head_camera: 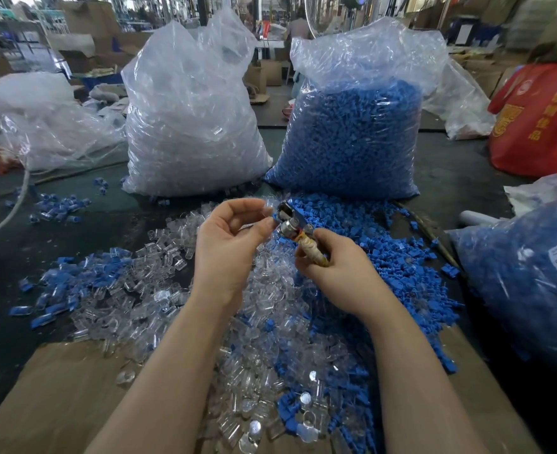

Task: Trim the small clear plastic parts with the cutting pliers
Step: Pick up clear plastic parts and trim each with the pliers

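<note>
My left hand [229, 244] pinches a small clear plastic part [268, 208] between thumb and fingertips, raised above the table. My right hand [334, 268] grips the tape-wrapped handle of the cutting pliers [295, 226], whose metal jaws point up and left and meet the clear part. A small blue piece shows right at the jaws. Below both hands lies a loose heap of clear parts [159, 283] mixed with blue parts [385, 257].
Two tall plastic bags stand behind the heap: one of clear parts [192, 126], one of blue parts [352, 136]. Another bag of blue parts [526, 280] sits at the right, a red bag [539, 119] far right. Cardboard [74, 398] covers the near table edge.
</note>
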Action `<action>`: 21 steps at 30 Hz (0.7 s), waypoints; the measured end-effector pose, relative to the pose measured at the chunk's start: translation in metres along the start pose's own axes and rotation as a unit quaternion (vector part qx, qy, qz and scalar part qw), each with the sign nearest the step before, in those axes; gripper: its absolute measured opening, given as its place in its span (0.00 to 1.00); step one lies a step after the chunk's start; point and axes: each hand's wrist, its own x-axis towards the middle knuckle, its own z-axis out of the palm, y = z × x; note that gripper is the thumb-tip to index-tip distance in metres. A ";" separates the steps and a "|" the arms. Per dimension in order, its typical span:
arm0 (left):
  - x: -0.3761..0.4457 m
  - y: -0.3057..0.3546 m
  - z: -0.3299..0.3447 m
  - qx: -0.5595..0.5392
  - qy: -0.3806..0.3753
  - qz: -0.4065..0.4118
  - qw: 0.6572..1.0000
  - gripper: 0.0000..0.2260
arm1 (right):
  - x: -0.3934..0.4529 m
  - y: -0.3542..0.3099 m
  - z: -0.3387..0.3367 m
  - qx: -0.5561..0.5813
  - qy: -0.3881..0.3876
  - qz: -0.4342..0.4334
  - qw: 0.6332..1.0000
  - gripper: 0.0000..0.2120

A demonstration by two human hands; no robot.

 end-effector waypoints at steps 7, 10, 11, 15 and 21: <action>0.001 0.000 0.000 -0.001 -0.003 -0.010 1.000 0.11 | -0.002 0.001 0.000 -0.053 0.028 0.004 0.998 0.05; 0.001 -0.001 0.000 0.000 -0.002 -0.018 1.000 0.11 | -0.002 0.001 0.000 -0.070 0.044 0.003 0.997 0.07; 0.001 -0.001 0.001 0.000 -0.003 -0.019 1.000 0.11 | -0.002 0.000 0.000 -0.073 0.047 0.003 0.996 0.07; 0.001 0.000 0.001 0.001 -0.003 -0.027 1.000 0.11 | -0.002 -0.001 0.000 -0.088 0.044 0.005 0.995 0.08; 0.004 0.003 -0.004 -0.042 0.000 -0.091 0.995 0.10 | 0.001 0.002 0.002 -0.120 0.056 0.004 0.991 0.03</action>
